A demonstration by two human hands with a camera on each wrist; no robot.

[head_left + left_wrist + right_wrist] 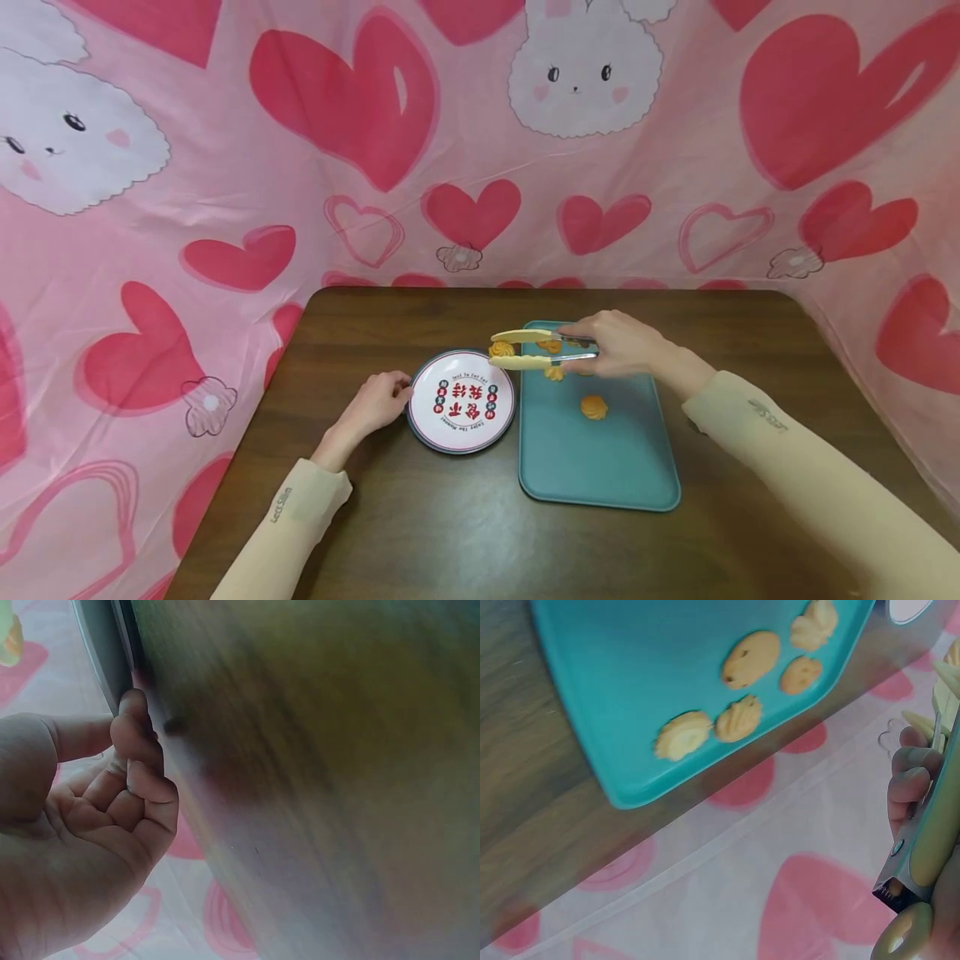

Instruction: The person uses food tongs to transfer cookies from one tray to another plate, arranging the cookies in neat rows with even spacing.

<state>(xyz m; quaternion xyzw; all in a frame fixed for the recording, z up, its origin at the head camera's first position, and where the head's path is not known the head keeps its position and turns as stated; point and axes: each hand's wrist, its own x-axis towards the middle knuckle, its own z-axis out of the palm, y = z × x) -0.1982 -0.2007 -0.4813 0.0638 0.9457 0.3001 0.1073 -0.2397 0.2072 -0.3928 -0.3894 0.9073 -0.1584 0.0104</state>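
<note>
My right hand [617, 343] grips a pair of tongs [558, 360] with cream-coloured tips and metal arms. Between the tips sits a swirled golden cookie [502, 349], held above the gap between plate and tray. The white plate [461, 367] has a dark rim and red and dark printed characters. At its left edge my left hand [384, 398] pinches the rim between thumb and index finger, as the left wrist view shows. To the right lies a teal tray [600, 467] with several cookies, one round cookie [593, 407] near its middle.
Plate and tray rest side by side on a dark wooden table [420, 517]. Pink cloth [480, 150] with hearts and rabbits hangs behind and at the sides. In the right wrist view, an oval cookie [751, 660] and other cookies lie along one side of the tray.
</note>
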